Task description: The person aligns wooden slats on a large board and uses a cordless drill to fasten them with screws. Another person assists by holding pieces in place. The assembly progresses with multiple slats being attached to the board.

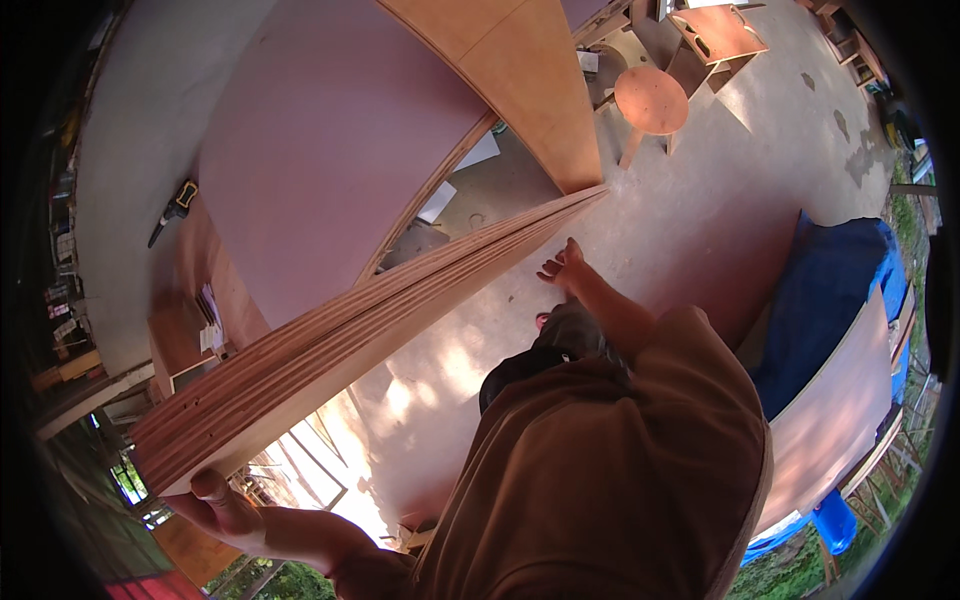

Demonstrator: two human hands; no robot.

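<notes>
A stack of several plywood sheets (pixel 330 345) stands on edge and runs from lower left up to the middle. Its layered edges face me, and its broad reddish face (pixel 330 150) lies beyond. My left hand (pixel 218 505) grips the near lower corner of the stack, thumb over the edge. My right hand (pixel 562 265) reaches forward with fingers apart, just beside the far part of the stack's edge. Whether it touches the wood I cannot tell. My brown shirt (pixel 610 470) fills the lower middle.
An orange-brown sheet (pixel 530 80) leans behind the stack. A round wooden stool (pixel 651 100) and a wooden box stool (pixel 716 35) stand on the concrete floor (pixel 760 170). A blue tarp (pixel 835 290) covers boards at right. A black and yellow tool (pixel 175 206) lies at left.
</notes>
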